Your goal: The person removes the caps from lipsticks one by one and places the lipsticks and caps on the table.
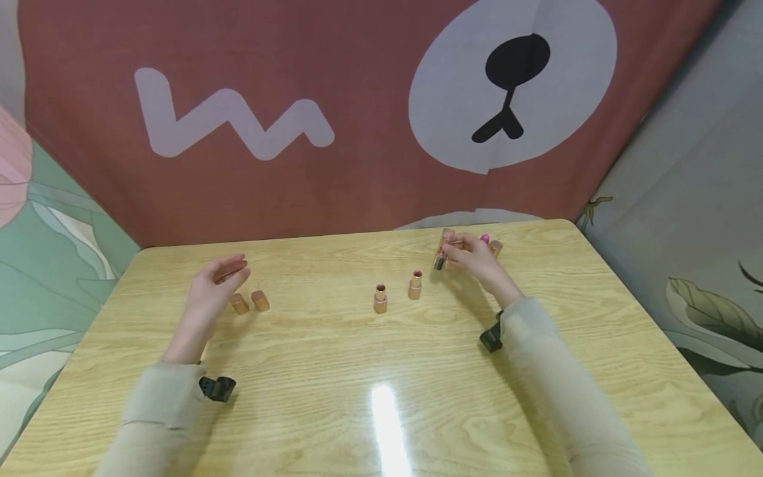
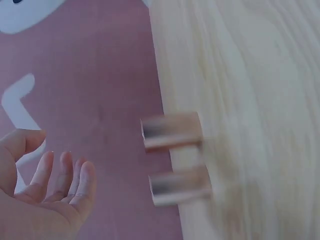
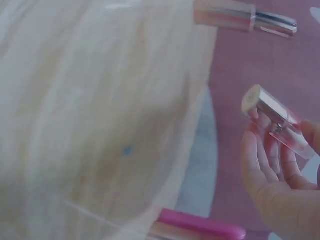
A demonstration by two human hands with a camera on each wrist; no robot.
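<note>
My right hand (image 1: 477, 262) pinches a small lipstick-like tube (image 3: 274, 112), part clear pink and part shiny metal, holding it tilted above the back right of the table. Close behind that hand, partly covered by it, are a bright pink tube (image 3: 200, 222) and a rose-gold piece (image 1: 496, 248). My left hand (image 1: 205, 301) hovers with loosely bent fingers and nothing between them. Two rose-gold lipstick caps (image 1: 259, 301) (image 1: 240, 304) stand beside it. Toward the middle, two uncapped lipstick tubes (image 1: 380, 299) (image 1: 415, 285) stand upright, their gold collars showing.
Everything stands on a light wood-grain table (image 1: 310, 371). A reddish-brown cloth (image 1: 357, 192) with a bear design hangs along its back edge. Patterned cloths hang to the left and right. A bright glare strip lies near the front middle.
</note>
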